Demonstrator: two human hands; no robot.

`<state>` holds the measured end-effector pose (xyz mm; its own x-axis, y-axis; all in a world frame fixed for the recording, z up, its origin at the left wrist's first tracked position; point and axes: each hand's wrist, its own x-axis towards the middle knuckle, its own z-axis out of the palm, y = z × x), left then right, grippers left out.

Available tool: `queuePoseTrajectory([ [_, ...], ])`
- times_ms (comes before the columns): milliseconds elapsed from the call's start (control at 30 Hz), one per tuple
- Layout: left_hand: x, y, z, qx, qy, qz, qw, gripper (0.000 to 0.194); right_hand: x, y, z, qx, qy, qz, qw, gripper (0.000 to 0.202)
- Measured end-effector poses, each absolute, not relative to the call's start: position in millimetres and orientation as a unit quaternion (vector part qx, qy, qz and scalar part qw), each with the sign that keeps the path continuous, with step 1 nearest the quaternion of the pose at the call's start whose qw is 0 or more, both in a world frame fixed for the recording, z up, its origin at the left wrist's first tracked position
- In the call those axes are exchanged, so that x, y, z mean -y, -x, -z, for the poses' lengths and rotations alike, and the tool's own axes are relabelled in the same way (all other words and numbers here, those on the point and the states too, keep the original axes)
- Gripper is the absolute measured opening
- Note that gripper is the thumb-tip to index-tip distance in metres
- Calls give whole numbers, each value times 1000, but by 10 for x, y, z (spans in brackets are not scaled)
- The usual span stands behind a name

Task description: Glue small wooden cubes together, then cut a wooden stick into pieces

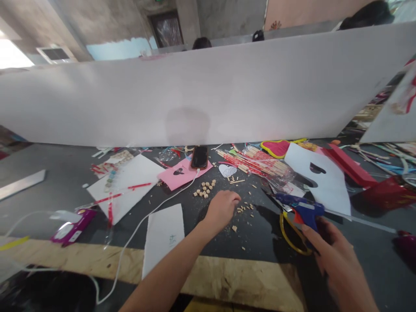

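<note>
My left hand (222, 209) is low over the dark table, its fingers curled together. Whatever they may hold is hidden or too small to make out. Just right of it lie short cut pieces of wooden stick (247, 207). A small cluster of wooden pieces (205, 190) sits to its upper left. My right hand (336, 255) grips the handle of a blue hot glue gun (302, 207), nozzle pointing left. Scissors with yellow handles (286, 236) lie beside and partly under the glue gun.
A phone (199, 157) on a white cable rests on pink paper (173, 175). Bundled sticks (250, 160) and white cut-out paper (328, 186) lie farther back. A purple device (73, 227) is at left. A tall white board (130, 104) closes off the table's back.
</note>
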<state>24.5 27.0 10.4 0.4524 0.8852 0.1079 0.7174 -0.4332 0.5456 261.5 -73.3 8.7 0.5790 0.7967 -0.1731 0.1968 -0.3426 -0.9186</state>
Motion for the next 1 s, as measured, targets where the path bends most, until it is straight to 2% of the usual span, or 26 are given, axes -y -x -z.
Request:
queuePoseTrajectory([
  [167,-153,-134,-116,-500,-797,-228,252,20,814,-2522,-101,282,655,-466,525,28],
  [400,-52,-47,-110,-510,-664,-316,447,14,858,-2283,-167,338,588,-538,500,35],
  [633,73,-18,-163,-461,-522,-392,601,16,949,-2074,-212,404,592,-508,478,32],
  [1000,169,-22,-220,-436,-430,-444,654,18,1005,-1984,-262,556,581,-402,438,25],
])
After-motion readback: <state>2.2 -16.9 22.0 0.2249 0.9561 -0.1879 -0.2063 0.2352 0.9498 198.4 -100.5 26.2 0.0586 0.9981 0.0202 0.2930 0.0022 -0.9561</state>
